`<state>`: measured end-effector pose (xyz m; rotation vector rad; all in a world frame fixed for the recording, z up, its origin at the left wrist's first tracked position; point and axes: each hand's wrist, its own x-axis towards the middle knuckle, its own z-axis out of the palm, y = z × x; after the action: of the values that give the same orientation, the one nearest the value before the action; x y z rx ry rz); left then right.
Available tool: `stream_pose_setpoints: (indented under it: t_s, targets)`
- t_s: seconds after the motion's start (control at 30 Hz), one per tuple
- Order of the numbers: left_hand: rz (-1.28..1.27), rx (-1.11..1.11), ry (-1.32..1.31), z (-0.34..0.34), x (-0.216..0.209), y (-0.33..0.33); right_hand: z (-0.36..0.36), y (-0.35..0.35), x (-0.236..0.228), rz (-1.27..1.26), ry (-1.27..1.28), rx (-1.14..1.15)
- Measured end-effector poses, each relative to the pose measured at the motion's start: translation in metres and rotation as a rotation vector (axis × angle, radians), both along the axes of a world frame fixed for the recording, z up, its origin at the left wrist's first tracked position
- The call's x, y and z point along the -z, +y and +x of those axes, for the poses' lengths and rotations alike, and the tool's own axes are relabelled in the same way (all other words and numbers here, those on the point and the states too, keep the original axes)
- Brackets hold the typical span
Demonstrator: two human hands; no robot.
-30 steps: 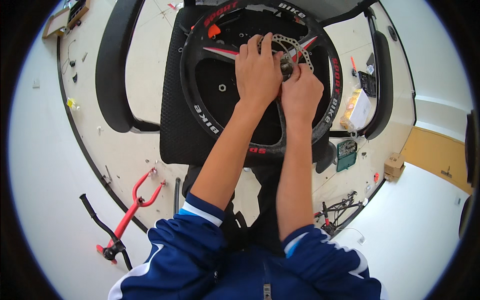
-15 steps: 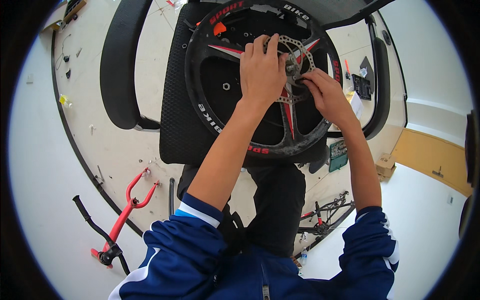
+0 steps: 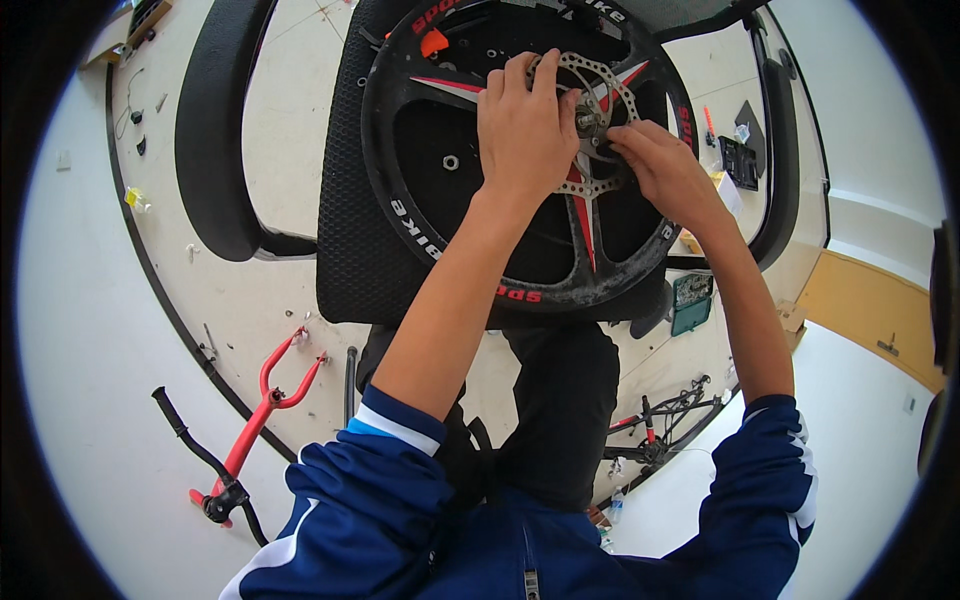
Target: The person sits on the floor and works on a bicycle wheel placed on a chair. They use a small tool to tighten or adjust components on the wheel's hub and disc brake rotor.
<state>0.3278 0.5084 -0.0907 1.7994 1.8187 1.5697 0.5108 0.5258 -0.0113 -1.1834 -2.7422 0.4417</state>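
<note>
A black bicycle wheel (image 3: 379,140) with thick red-and-white-striped spokes lies flat on the black seat (image 3: 340,250) of a chair. At its middle, a metal brake disc (image 3: 622,88) with a holed rim surrounds the hub axle (image 3: 586,121). My left hand (image 3: 525,130) is curled over the disc's left side, its thumb close to the axle. From the right, my right hand (image 3: 665,170) reaches to the hub with thumb and forefinger pinched together. Whatever is between those fingertips is too small to make out. A loose nut (image 3: 451,162) rests on the seat between two spokes.
Chair armrests (image 3: 212,140) flank the wheel. An orange piece (image 3: 433,43) lies by its far rim. A red fork with handlebar (image 3: 245,440) is at lower left; a bicycle frame (image 3: 655,440), green case (image 3: 692,305) and black toolbox (image 3: 738,162) are on the right.
The whole view has shifted slightly. My right hand and forearm sit a little farther right, the pinch still beside the hub. My left hand keeps its place on the disc.
</note>
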Motion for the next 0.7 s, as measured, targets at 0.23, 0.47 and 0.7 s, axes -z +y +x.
stream_pose_setpoints:
  t_s: [0.23,0.47,0.7]
  targets:
    - [-0.002,-0.001,-0.012,0.001,-0.002,0.000,0.000,0.010,0.000,0.043,-0.007,-0.099]
    - [0.020,-0.018,-0.011,0.003,0.001,0.002,0.013,0.038,0.002,0.341,-0.226,-0.508]
    - [0.009,-0.039,-0.030,0.003,0.003,0.001,0.006,0.023,0.010,0.378,-0.175,-0.387]
